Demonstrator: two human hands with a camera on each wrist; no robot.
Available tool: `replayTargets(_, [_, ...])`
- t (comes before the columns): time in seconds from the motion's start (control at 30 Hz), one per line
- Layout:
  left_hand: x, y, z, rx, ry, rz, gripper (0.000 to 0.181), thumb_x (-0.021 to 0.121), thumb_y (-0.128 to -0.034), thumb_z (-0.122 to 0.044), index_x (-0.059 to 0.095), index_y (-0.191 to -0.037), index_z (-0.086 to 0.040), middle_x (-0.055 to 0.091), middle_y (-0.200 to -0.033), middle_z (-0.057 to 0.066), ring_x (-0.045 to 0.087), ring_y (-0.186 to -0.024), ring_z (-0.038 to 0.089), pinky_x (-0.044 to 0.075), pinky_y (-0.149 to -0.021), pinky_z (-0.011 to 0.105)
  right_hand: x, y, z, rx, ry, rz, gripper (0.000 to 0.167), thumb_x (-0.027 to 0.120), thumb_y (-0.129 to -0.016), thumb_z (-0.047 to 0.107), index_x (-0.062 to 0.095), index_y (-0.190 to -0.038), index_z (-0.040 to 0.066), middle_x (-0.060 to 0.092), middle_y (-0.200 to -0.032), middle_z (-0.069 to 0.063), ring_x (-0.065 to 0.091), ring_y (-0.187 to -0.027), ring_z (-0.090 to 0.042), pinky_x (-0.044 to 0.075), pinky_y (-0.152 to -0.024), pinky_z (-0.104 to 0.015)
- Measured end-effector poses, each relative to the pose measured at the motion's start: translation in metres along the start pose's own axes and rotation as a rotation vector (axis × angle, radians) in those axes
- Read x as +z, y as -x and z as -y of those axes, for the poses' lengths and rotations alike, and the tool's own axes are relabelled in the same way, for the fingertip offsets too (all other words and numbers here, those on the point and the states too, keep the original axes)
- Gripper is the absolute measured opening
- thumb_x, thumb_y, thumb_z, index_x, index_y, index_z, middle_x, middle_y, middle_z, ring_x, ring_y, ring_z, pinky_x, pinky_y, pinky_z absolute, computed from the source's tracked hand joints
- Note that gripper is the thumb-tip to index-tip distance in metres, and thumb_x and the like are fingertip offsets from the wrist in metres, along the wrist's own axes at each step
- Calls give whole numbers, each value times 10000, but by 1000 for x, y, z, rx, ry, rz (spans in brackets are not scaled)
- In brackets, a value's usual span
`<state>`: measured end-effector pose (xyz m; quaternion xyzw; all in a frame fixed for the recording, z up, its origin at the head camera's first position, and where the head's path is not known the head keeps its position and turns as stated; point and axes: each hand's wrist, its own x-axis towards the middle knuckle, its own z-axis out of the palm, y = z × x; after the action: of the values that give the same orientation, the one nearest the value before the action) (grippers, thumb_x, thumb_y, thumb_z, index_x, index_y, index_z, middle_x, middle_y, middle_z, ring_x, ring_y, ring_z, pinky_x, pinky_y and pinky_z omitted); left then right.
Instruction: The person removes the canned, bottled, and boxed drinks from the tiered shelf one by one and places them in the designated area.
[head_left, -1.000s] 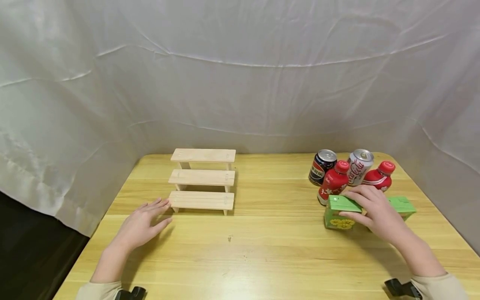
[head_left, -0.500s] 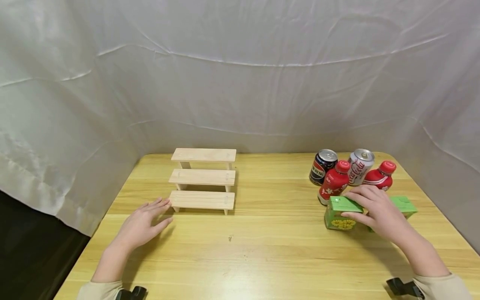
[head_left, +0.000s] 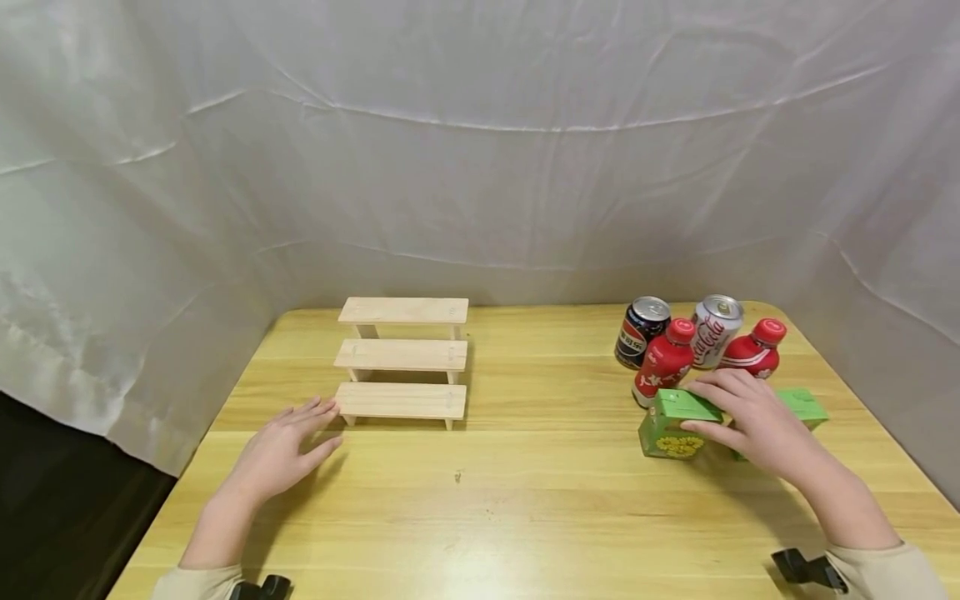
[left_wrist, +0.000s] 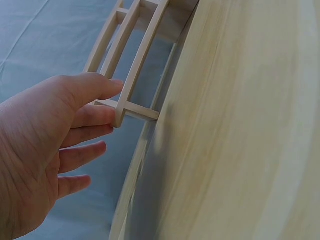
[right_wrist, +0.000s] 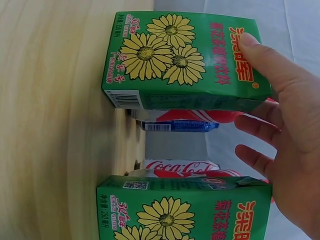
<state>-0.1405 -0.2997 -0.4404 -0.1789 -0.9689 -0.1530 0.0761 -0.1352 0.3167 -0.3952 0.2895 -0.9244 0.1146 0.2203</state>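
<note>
My right hand [head_left: 750,421] grips the top of a green drink carton [head_left: 678,425], thumb on the near face. In the right wrist view that carton [right_wrist: 170,60], printed with yellow flowers, tilts slightly. A second green carton [right_wrist: 185,212] stands beside it, partly behind the hand in the head view. My left hand [head_left: 281,450] has its fingers loosely extended at the left end of the lowest board of a three-step wooden rack [head_left: 401,402]. In the left wrist view, fingertips [left_wrist: 107,117] touch or nearly touch the board's end, with the thumb apart from them.
Behind the cartons stand a dark Pepsi-style can [head_left: 641,333], a silver Coca-Cola can [head_left: 716,332] and two red bottles [head_left: 663,362] close together. Pale cloth [head_left: 525,167] hangs around the wooden table [head_left: 487,500] at the back and sides.
The gripped carton has shifted slightly left and leans a little, its bottom edge moving most. The left hand stays at the rack. The head view has shifted slightly.
</note>
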Motion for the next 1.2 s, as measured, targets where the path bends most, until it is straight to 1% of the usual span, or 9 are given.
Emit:
replayTargets(0.33, [-1, 0, -1, 13, -16, -24, 540, 680, -900, -357, 587, -1328, -41, 573, -1395, 113, 508, -1319, 371, 346, -1122, 600, -3, -2, -1, 17, 1, 36, 501, 829, -723, 314, 679, -1145, 90, 646, -1124, -75, 516, -1085, -284, 406, -872, -475])
replayTargets(0.47, [-3, -2, -3, 33, -51, -35, 526, 675, -903, -352, 598, -1315, -33, 592, -1373, 132, 525, -1298, 381, 352, -1118, 600, -4, -1, -1, 47, -6, 53, 539, 832, -725, 346, 659, -1179, 110, 634, -1160, -101, 510, -1111, -311, 404, -883, -511])
replayTargets(0.57, [-7, -4, -4, 32, -80, -47, 510, 673, -902, -353, 612, -1301, -40, 607, -1356, 135, 537, -1288, 377, 354, -1125, 586, -6, -2, 1, 48, -10, 48, 570, 841, -713, 352, 644, -1200, 129, 623, -1178, -106, 509, -1115, -313, 400, -888, -514])
replayTargets(0.73, [-22, -4, -7, 21, -106, -67, 504, 674, -899, -358, 618, -1292, -48, 612, -1343, 156, 535, -1282, 394, 340, -1123, 603, -11, -5, 8, 22, -13, -10, 596, 867, -669, 247, 656, -1213, 124, 631, -1164, -65, 518, -1109, -254, 375, -904, -423])
replayTargets(0.8, [-29, -7, -9, 38, -120, -76, 502, 678, -896, -351, 620, -1287, -43, 615, -1334, 168, 533, -1279, 405, 337, -1118, 619, -14, -6, 11, 18, -16, -33, 588, 868, -656, 198, 665, -1202, 118, 633, -1150, -51, 516, -1095, -233, 366, -885, -399])
replayTargets(0.9, [-41, -13, -15, 67, -138, -99, 496, 692, -886, -331, 627, -1279, -36, 624, -1320, 175, 532, -1276, 412, 347, -1100, 639, -21, -11, 14, -5, -10, -57, 572, 863, -648, 174, 673, -1184, 111, 636, -1131, -55, 522, -1049, -232, 388, -823, -413])
replayTargets(1.03, [-58, -20, -22, 93, -172, -136, 504, 706, -870, -336, 634, -1278, -48, 636, -1311, 161, 537, -1273, 400, 360, -1080, 639, -32, -23, 15, -52, 10, -74, 565, 853, -664, 219, 672, -1186, 107, 643, -1131, -81, 538, -1033, -270, 416, -799, -457])
replayTargets(1.13, [-68, -27, -27, 119, -200, -175, 504, 713, -860, -338, 637, -1280, -70, 645, -1303, 145, 546, -1270, 386, 365, -1075, 640, -43, -36, 16, -97, 8, -93, 529, 829, -709, 249, 669, -1184, 83, 642, -1141, -111, 545, -1035, -304, 410, -840, -441])
replayTargets(1.2, [-74, -33, -32, 138, -207, -199, 506, 716, -855, -334, 637, -1282, -72, 647, -1299, 147, 549, -1268, 386, 362, -1077, 646, -52, -45, 17, -117, 14, -93, 517, 807, -748, 281, 662, -1205, 88, 637, -1151, -119, 549, -1040, -322, 403, -875, -455])
